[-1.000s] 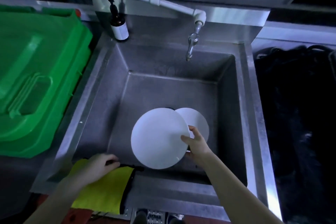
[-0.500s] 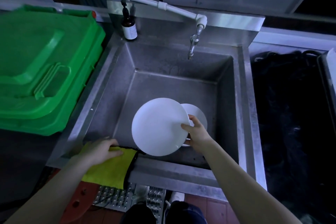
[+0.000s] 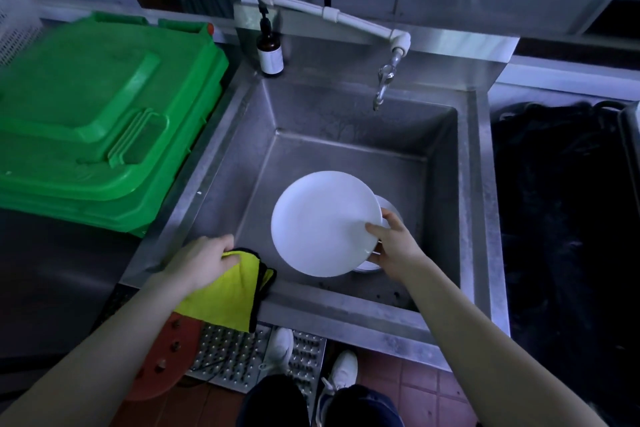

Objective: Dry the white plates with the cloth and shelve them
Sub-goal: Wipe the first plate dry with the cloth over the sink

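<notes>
A large white plate (image 3: 320, 222) hangs tilted over the steel sink (image 3: 349, 149). My right hand (image 3: 393, 243) grips it at its right rim, thumb on the face. Under that hand a second white plate (image 3: 389, 206) lies in the basin, mostly hidden. My left hand (image 3: 204, 258) grips the top edge of a yellow cloth (image 3: 225, 298) with a black border. The cloth drapes over the sink's front left rim.
A green bin lid (image 3: 97, 118) fills the left side. A brown pump bottle (image 3: 270, 52) stands at the sink's back left corner. A tap (image 3: 384, 80) on a white pipe hangs over the basin. A black-lined container (image 3: 561, 218) lies to the right.
My right hand has lifted the large plate a little higher, covering more of the second plate. My left hand has closed on the cloth's top edge. The camera has tilted back.
</notes>
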Demonstrator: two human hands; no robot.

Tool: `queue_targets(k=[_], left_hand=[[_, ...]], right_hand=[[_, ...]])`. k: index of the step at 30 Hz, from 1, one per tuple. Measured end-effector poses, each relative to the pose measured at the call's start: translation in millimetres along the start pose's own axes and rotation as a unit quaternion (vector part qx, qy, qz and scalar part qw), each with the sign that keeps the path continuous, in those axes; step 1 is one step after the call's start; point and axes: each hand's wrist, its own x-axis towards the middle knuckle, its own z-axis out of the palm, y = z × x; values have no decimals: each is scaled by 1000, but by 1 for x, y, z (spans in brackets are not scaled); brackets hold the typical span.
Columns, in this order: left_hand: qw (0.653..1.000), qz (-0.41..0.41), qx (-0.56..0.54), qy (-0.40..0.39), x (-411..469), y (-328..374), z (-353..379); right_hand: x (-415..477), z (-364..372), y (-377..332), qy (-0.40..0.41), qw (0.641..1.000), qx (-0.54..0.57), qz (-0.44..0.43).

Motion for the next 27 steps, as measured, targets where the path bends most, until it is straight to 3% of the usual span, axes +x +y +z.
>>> queue_targets(k=[5,10,14,19,21,23,25,26,27], left_hand=[[985,-66,-93,130,-1,-13,-36],[909,-133,-272,286,23,-13,-98],[854,-108,-407,306,44,11,-147],[795,28,-555,244,48,59,-200],[770,101,-610,161,48,78,-211],[783,184,-594,15,52,97,-212],[824,219,-508,-122,61,112,-205],[858,231,-434,-147,69,114,-197],[896,265,-332,-126,80,113,-188]], right_hand=[[-10,-4,-11,-2,1000,0,-23],[-16,3,-28,5,999,-7,-50],[-19,14,-48,10,997,-3,-82],[-22,36,-76,32,991,2,-131],[-22,48,-86,43,989,2,-144],[-20,62,-96,51,987,11,-151],[-17,77,-104,51,985,25,-161],[-16,84,-108,53,984,28,-169],[-14,89,-111,58,982,27,-176]])
